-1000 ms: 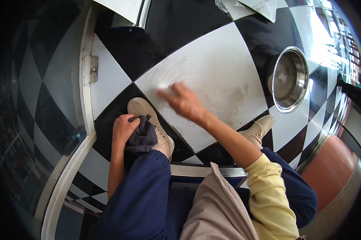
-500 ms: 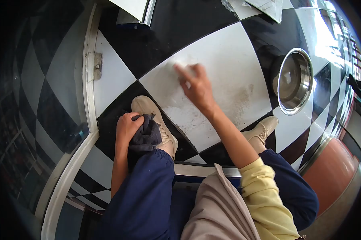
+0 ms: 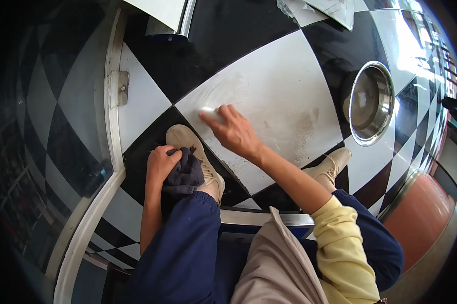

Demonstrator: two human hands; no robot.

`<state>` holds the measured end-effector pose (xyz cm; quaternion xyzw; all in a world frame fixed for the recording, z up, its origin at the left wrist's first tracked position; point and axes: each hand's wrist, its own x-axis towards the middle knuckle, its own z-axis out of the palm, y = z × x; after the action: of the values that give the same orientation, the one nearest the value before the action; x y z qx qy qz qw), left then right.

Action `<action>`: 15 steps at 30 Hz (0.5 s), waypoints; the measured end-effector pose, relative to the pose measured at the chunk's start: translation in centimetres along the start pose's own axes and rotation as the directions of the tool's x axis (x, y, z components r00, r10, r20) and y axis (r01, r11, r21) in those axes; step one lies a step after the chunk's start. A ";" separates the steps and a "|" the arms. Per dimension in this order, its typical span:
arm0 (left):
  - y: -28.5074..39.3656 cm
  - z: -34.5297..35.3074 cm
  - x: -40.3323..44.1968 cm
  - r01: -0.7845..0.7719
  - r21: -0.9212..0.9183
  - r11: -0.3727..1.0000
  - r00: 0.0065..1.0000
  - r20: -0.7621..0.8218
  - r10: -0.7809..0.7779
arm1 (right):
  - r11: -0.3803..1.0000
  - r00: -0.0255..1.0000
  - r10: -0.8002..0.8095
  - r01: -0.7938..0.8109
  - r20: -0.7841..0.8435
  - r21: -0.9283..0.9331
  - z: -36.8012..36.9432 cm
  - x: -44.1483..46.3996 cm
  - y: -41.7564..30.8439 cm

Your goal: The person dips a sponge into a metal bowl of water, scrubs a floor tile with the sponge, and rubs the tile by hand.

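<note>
Pinching a small white piece (image 3: 207, 110) between the thumb and fingers of the right hand (image 3: 236, 136), over the left part of a smudged white tile (image 3: 276, 96). Clutching a dark cloth (image 3: 186, 175) in the closed left hand (image 3: 161, 164), beside the left shoe (image 3: 188, 144). Hemming in the tile's near right corner with the right shoe (image 3: 335, 163). To the right, a metal basin (image 3: 385, 109) with greyish liquid (image 3: 363, 104); nearer, an orange seat (image 3: 421, 218).
</note>
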<state>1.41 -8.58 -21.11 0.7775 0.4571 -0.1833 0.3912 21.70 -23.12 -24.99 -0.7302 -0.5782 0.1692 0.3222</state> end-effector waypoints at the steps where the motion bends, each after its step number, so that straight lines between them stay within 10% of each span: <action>1: -0.1 0.0 -0.1 -0.005 0.009 1.000 1.000 -0.001 0.005 | 0.999 1.000 0.013 -0.013 -0.006 -0.035 -0.2 0.1 0.5; 5: 0.6 -0.3 -0.4 0.052 -0.004 0.999 0.998 0.031 -0.052 | 0.948 0.902 0.306 -0.319 -0.304 0.009 -3.2 2.7 2.7; 9: 0.0 0.0 0.0 0.005 0.010 1.000 1.000 0.004 -0.005 | 0.997 0.998 0.069 -0.069 -0.013 -0.023 0.0 0.9 -0.4; 15: -0.4 0.2 -0.2 0.001 0.021 1.000 1.000 -0.017 -0.001 | 0.964 0.930 0.253 -0.266 -0.268 -0.015 -1.6 3.2 1.3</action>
<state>0.97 -8.76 -21.30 0.7828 0.4590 -0.1816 0.3791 24.52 -20.66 -24.29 -0.8243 -0.4328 0.0967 0.3520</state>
